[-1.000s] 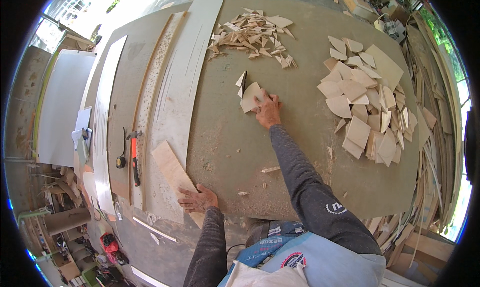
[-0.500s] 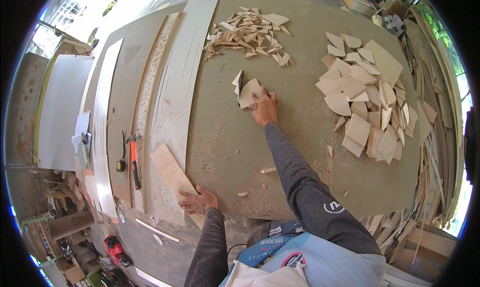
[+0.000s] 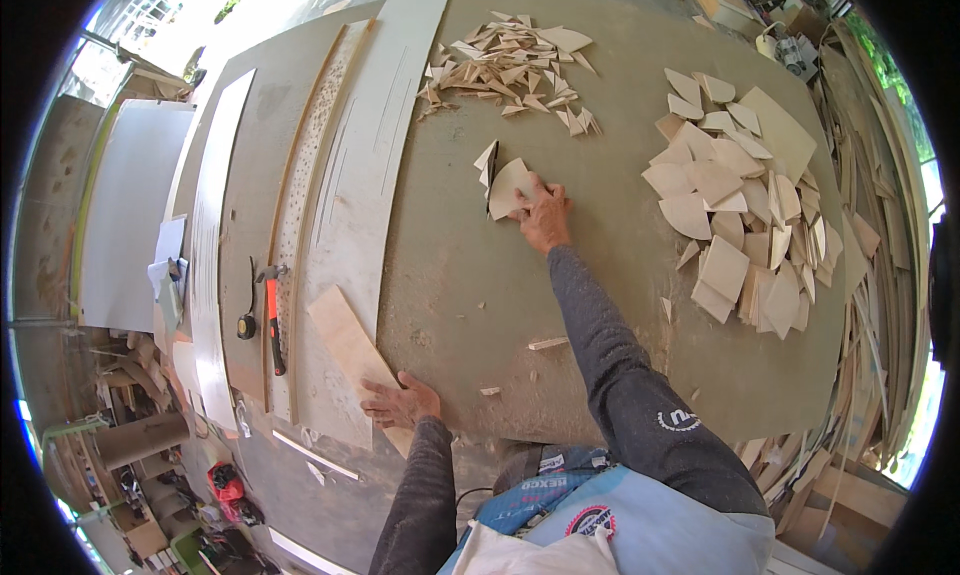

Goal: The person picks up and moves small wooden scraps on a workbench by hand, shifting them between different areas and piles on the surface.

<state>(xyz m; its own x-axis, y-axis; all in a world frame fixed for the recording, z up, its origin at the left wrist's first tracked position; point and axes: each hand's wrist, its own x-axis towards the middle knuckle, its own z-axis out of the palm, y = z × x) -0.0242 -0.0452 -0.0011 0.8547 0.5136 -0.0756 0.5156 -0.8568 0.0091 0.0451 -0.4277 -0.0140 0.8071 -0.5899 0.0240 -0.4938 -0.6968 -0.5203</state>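
My right hand (image 3: 543, 218) grips the near right edge of a thin curved-edged plywood piece (image 3: 508, 187) lying on the worktable. Against that piece's left side is a narrow dark strip (image 3: 492, 171), too small to make out exactly. A pale pointed offcut (image 3: 484, 157) lies just left of the strip. My left hand (image 3: 402, 405), its fingers spread, rests on the near end of a long plywood strip (image 3: 342, 325), which lies slanted over a pale board (image 3: 400, 95).
Offcuts (image 3: 505, 70) lie heaped at the far side, and fan-shaped plywood pieces (image 3: 715, 180) at the right. A hammer (image 3: 273, 320) and a tape measure (image 3: 246, 326) lie left. Sawdust and splinters dot the brown tabletop (image 3: 460, 275). Stacked boards (image 3: 890, 225) stand beyond its right edge.
The whole view has shifted slightly. Both hands keep their places on the plywood piece and the strip.
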